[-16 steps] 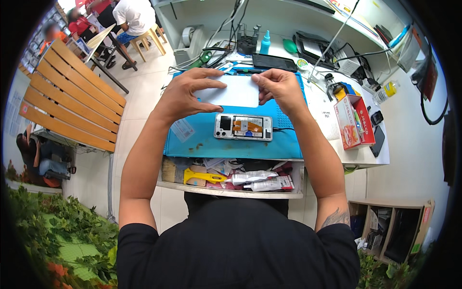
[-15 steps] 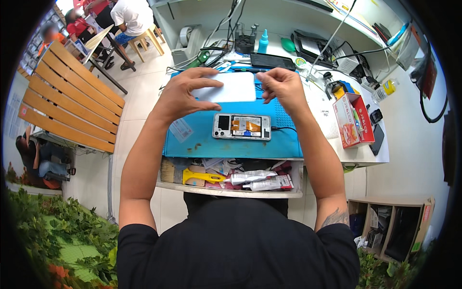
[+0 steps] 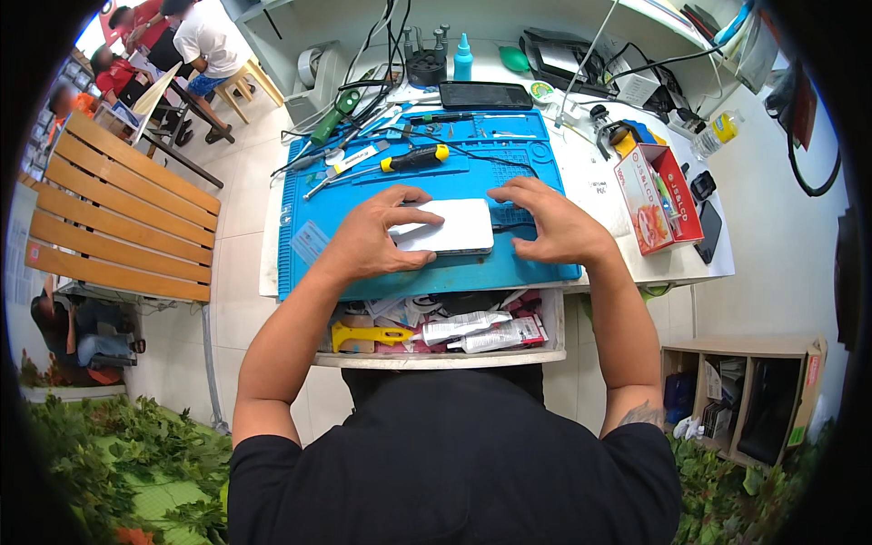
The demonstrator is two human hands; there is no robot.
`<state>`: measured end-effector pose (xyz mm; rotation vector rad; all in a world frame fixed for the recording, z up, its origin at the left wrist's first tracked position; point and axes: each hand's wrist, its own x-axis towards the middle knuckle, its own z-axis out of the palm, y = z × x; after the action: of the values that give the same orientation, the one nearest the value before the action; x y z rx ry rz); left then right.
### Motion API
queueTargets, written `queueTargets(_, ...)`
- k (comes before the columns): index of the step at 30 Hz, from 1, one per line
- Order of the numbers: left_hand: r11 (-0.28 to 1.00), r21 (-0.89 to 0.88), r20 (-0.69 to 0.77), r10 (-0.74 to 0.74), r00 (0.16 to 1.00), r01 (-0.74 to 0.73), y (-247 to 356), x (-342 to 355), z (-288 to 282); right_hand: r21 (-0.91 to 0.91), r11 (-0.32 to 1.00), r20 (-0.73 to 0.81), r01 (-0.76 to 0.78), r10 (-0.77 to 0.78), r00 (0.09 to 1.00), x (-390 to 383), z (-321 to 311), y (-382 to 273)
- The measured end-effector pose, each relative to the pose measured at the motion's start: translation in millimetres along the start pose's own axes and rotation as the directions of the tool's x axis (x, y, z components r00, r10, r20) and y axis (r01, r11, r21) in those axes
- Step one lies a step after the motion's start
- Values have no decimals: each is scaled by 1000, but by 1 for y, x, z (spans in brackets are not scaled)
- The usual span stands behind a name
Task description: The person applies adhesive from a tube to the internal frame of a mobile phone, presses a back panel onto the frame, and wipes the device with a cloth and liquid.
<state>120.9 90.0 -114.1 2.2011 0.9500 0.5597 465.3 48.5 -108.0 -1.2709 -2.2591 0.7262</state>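
Note:
My left hand (image 3: 368, 238) grips a white rectangular panel (image 3: 461, 222), fingers on its top and thumb at its near edge. The panel lies over the phone on the blue mat (image 3: 391, 282), hiding most of it. At the right end, my right hand (image 3: 559, 222) is open, curved fingers and thumb apart with nothing between them; a dark cable runs from that end. Beyond the panel lie a yellow-and-black screwdriver (image 3: 413, 160) and other tools.
An open drawer (image 3: 440, 361) below holds tubes and a yellow scraper. A red-and-white box (image 3: 645, 227) stands right; a black device (image 3: 486, 94) and cables lie behind. A slatted wooden bench (image 3: 118, 227) is left, with several people (image 3: 204, 50) beyond.
The white panel has come down from above onto the phone, which is now covered. Both hands have lowered. My right hand has let go and opened. The view has shifted, showing more tools.

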Motion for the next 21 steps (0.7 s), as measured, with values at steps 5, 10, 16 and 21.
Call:
queueTargets(5, 1000, 28, 19, -2, 1000, 2, -3, 0, -2, -49, 999, 55, 10, -7, 998, 4, 4, -3)
queueTargets(10, 999, 44, 44, -13, 999, 11, 0, 2, -2, -20, 1000, 55, 0, 1, 998, 5, 8, 4)
queueTargets(16, 998, 62, 43, -27, 999, 24, -1, 3, -2, -29, 999, 34, 44, -43, 998, 6, 12, 9)
queueTargets(21, 994, 110, 27, 13, 1000, -16, -1, 3, -1, -35, 999, 19, 40, -40, 999, 7, 14, 8)
